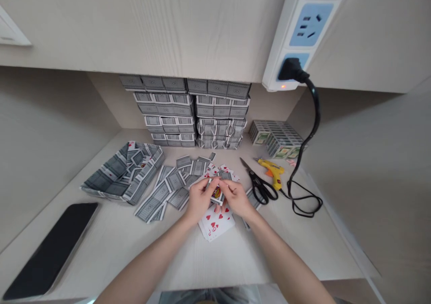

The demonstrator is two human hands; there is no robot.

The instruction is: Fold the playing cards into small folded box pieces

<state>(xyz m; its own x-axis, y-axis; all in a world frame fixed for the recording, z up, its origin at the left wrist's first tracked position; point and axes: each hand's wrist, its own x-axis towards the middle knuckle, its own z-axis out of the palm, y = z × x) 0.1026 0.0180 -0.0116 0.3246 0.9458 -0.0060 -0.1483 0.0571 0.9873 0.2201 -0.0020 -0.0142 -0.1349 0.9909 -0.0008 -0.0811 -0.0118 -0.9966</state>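
Between my two hands is a playing card [216,193], apparently folded, with a coloured picture on the side toward me. My left hand [201,199] pinches its left side and my right hand [237,198] its right side, thumbs close together at the top. Just below the hands lies a small pile of face-up playing cards [217,225] showing red hearts. Grey-backed cards [155,200] are strewn to the left, some looking folded. More cards with red pips lie behind my fingers, partly hidden by them.
Boxes built of cards [168,111] are stacked at the back. An open card-built tray [141,185] holds folded pieces at left, behind a black phone-like slab [52,250]. At right lie black scissors [262,187], a yellow glue gun [272,170], its cord [316,115] and small packs [279,135].
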